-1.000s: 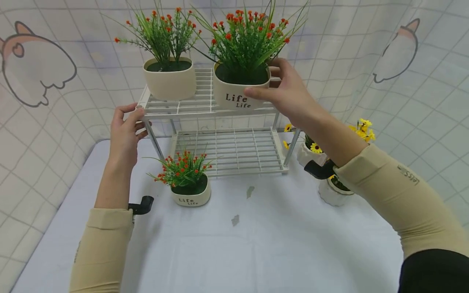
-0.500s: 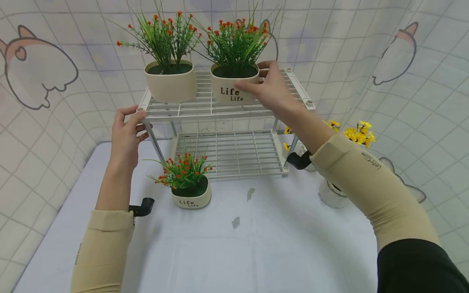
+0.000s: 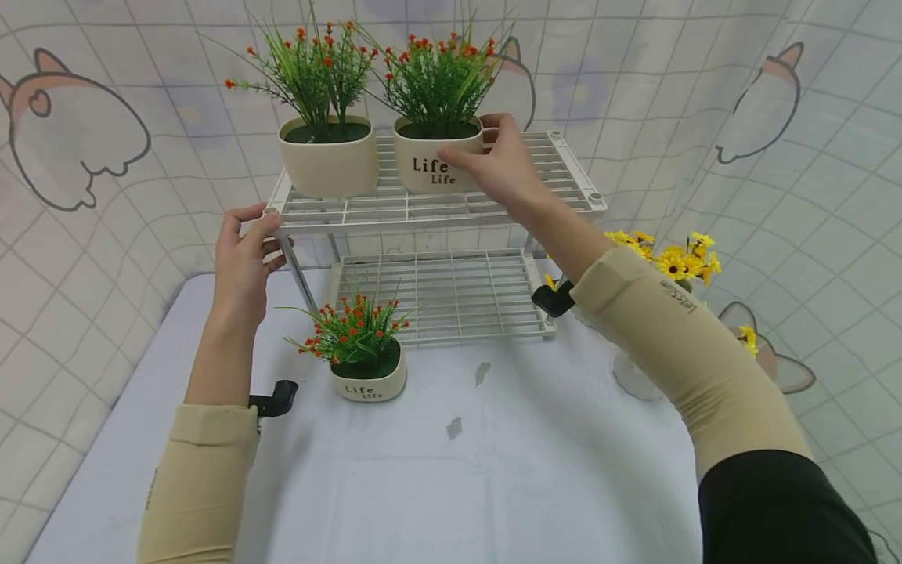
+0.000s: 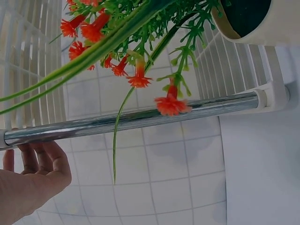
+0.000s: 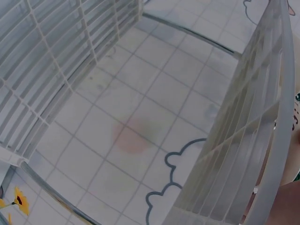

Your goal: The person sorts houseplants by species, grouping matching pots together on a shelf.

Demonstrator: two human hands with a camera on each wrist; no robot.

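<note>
A white two-tier wire rack (image 3: pixel 395 224) stands on the table. My left hand (image 3: pixel 243 251) grips the front left corner of its upper shelf, thumb on top; in the left wrist view the fingers (image 4: pixel 56 157) bend at the top of the metal post. On the upper shelf, my right hand (image 3: pixel 506 166) holds a cream "Life" flowerpot (image 3: pixel 423 160) with red flowers by its right side, thumb on the front. Whether its base fully rests on the wires I cannot tell. Left of it stands another cream flowerpot (image 3: pixel 327 163) with red flowers. In the right wrist view the hand (image 5: pixel 287 204) is mostly hidden.
A smaller "Life" flowerpot (image 3: pixel 369 387) stands on the white tablecloth (image 3: pixel 395 486) before the rack's lower shelf (image 3: pixel 458 298). Yellow flowers (image 3: pixel 672 262) and a white pot (image 3: pixel 634 378) are at the right, partly behind my right arm. A tile-patterned curtain hangs behind.
My right hand has moved the held flowerpot left and back over the upper shelf, closer to the left flowerpot. My left hand keeps its grip on the rack's corner.
</note>
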